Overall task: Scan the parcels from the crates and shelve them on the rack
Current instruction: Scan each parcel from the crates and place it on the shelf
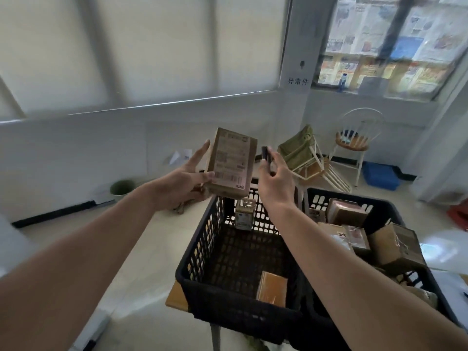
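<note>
My left hand (pixel 186 179) holds up a brown cardboard parcel (pixel 230 162) with its printed label facing me, thumb on the front and fingers behind. My right hand (pixel 274 173) grips a small dark scanner (pixel 266 155) just right of the parcel. Both are raised above a black plastic crate (pixel 202 257), which holds a small upright box (pixel 244 214) at its far wall and a flat orange-brown parcel (pixel 272 291) near its front. A second black crate (pixel 390 206) on the right is filled with several brown parcels (pixel 345 212). No rack is in view.
The crates sit on a wooden table (pixel 176 295). Behind stand a folded green chair (pixel 301 153), a white round-backed chair (pixel 354 140), a blue bin (pixel 381 176) and a green bucket (pixel 122 188) on the tiled floor. White walls and windows enclose the corner.
</note>
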A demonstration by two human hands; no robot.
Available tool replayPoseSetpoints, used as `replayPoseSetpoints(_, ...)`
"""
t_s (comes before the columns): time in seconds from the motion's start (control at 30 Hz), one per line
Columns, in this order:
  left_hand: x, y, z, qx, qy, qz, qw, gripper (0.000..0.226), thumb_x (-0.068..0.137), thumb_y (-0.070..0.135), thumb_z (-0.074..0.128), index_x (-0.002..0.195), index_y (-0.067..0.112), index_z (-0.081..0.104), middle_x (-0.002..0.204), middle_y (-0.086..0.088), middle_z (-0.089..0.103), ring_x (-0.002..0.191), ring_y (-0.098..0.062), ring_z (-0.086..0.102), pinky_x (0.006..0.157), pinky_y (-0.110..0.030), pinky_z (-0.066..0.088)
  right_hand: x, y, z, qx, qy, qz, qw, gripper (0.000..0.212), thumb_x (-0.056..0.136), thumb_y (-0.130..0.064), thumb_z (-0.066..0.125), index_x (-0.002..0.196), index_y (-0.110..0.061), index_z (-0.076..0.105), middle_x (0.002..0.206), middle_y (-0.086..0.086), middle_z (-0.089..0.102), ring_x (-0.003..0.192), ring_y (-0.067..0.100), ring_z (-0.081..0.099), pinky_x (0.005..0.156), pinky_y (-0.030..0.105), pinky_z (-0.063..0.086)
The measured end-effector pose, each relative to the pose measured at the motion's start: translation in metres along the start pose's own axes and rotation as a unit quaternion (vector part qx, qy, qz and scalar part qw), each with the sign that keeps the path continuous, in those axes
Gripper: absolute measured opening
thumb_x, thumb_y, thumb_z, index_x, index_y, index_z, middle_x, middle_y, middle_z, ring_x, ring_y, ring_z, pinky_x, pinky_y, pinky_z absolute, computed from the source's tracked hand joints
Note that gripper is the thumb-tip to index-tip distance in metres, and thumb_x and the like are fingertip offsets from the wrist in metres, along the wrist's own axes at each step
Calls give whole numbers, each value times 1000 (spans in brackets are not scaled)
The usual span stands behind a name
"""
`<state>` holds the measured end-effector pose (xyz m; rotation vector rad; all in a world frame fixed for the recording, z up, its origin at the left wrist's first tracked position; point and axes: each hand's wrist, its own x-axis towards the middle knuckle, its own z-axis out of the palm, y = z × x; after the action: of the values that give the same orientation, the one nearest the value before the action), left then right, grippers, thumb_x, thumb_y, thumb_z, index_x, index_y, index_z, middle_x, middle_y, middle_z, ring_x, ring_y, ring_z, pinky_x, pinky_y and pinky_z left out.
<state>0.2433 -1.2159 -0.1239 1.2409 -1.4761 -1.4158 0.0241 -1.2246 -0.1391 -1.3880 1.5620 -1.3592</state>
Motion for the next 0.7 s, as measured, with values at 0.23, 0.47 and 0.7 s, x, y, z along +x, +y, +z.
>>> replayPoseSetpoints(0.23, -64, 8, 38, -2, 100, 52, 994, 74, 109, 16, 52, 156, 64, 19, 132, -8, 72, 116, -27, 71, 103, -50, 52, -6, -14, -1, 101, -160, -59, 980, 46, 115, -42, 39, 160, -48, 38, 161, -2, 49, 139, 26, 56, 112, 60, 51)
replayPoseSetpoints(0.47, -149, 24, 76, 100, 347, 82, 929, 54, 106, 33, 60, 150, 55, 38, 129, -11, 61, 115, -23, 69, 100, -47, 59, -59, -38, 0, 208, -296, -82, 929, 47, 115, -34, 42, 159, -50, 38, 155, 6, 55, 136, 28, 59, 109, 60, 53)
replayPoseSetpoints(0.7, -254, 29, 96, 201, 507, 98, 833, 60, 98, 27, 74, 151, 36, 47, 134, 11, 62, 113, -5, 68, 91, -28, 60, -135, -70, 9, 265, -391, -125, 873, 49, 115, -27, 42, 163, -38, 39, 153, 11, 58, 136, 28, 60, 106, 55, 56)
